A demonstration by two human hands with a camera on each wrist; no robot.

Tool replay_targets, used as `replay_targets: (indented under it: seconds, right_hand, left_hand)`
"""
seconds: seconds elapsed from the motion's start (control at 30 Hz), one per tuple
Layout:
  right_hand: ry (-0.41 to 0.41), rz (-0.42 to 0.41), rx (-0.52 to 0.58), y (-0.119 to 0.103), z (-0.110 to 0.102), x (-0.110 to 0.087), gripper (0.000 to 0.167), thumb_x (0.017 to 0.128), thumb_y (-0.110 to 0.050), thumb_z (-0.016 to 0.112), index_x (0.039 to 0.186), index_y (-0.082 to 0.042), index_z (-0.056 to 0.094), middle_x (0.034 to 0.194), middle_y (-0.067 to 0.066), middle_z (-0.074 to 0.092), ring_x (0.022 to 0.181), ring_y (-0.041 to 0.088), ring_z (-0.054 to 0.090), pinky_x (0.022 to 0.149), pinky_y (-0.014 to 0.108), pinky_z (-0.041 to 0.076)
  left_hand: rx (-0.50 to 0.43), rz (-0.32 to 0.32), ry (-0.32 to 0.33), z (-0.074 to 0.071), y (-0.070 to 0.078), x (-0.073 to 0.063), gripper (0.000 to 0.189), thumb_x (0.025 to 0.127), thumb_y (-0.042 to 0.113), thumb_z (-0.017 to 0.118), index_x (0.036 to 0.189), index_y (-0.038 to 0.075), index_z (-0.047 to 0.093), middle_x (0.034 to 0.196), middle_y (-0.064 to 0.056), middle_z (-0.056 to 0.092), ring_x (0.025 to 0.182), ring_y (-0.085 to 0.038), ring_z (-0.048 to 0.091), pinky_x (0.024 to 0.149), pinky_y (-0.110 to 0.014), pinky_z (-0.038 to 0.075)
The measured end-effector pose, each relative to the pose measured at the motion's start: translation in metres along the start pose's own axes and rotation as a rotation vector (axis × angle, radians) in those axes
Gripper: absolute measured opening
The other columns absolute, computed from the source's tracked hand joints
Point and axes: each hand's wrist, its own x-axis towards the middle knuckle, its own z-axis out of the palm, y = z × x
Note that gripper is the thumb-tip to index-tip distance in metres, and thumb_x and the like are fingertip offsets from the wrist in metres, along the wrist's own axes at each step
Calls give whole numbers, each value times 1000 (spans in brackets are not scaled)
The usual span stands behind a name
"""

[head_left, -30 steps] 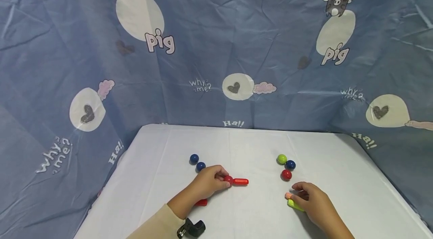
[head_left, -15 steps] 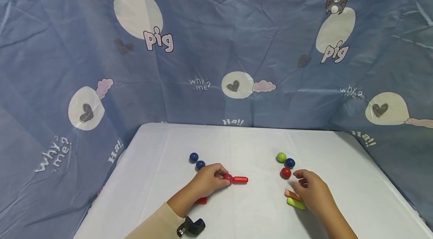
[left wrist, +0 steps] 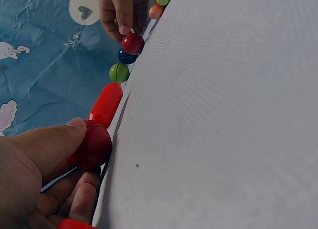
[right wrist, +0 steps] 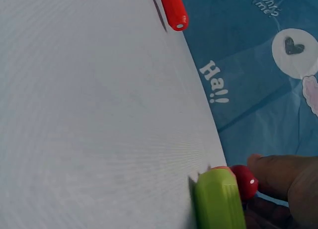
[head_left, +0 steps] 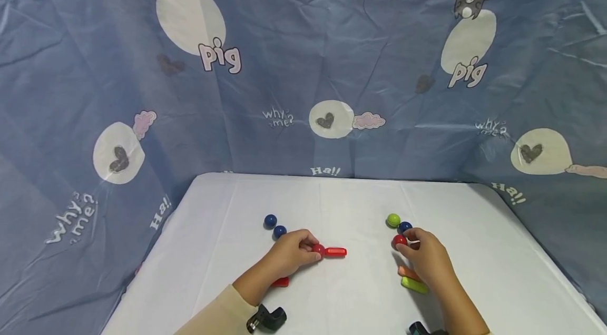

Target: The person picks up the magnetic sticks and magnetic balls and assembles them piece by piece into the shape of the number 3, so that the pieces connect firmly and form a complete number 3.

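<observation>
Thumb and fingers of my left hand (head_left: pixel 295 252) pinch a red ball (left wrist: pixel 93 148) low over the white table. A short red stick (head_left: pixel 336 252) points right from that ball, end against it. On the right side, my right hand (head_left: pixel 428 255) has its thumb and forefinger around a second red ball (head_left: pixel 399 240). Beside this ball are a blue ball (head_left: pixel 404 227) and a lime green ball (head_left: pixel 393 220). Under the right hand lie an orange stick (head_left: pixel 407 272) and a lime green stick (head_left: pixel 414 285), side by side; the right wrist view shows the green one large.
Two blue balls, a farther one (head_left: pixel 270 220) and a nearer one (head_left: pixel 280 232), sit beyond the left hand. Another red stick (head_left: pixel 281 282) lies partly hidden by the left forearm. A blue patterned cloth (head_left: pixel 275 156) hangs behind the white table (head_left: pixel 351 298).
My right hand has moved forward and left from the orange and green sticks to the red ball and closed its fingertips around it. My left hand stays put with its red ball.
</observation>
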Motion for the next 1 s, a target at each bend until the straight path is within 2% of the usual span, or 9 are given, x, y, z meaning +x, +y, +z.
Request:
replay_targets:
  seconds: [0.13,0.33,0.6,0.77,0.87,1.0]
  right_hand:
    - [-23,6,-10,6,6,-3,41,94,-27,79,126,-5,66,122,14,70,109,30,66,89,50,53]
    - [4,-18,17,7,9,-1,36,94,-22,78,123,-5,65,118,12,72,108,28,67,89,49,51]
    - [7,-29,36,7,7,1,36,95,-20,77,126,-6,64,124,14,72,113,32,68,92,52,51]
    - [3,-36,55,8,7,1,37,95,-20,76,127,-6,63,127,15,71,116,33,68,92,50,52]
    - [-5,-33,78,8,7,0,38,95,-19,76,128,-6,63,127,15,71,112,30,69,86,43,55]
    - [-47,6,194,4,8,-4,38,95,-15,76,130,-7,62,129,18,69,101,24,69,68,32,61]
  left_hand:
    - [-3,-7,-15,3,-3,-3,25,86,23,88,106,22,73,94,9,68,88,-11,63,78,-25,54]
    - [11,17,1,1,-3,-1,25,86,25,88,106,22,73,95,9,68,89,-10,63,79,-25,55]
    - [13,14,2,-2,-2,2,25,86,24,88,106,21,73,94,8,68,87,-10,63,78,-24,55]
    - [13,10,6,-2,0,4,26,86,24,88,106,22,73,94,8,68,87,-11,62,77,-24,53]
    - [12,6,4,-2,0,4,25,86,23,88,106,22,73,93,8,68,87,-11,62,77,-24,53]
    - [15,-5,2,-2,1,4,25,86,23,88,106,22,72,93,8,68,87,-12,63,77,-25,53]
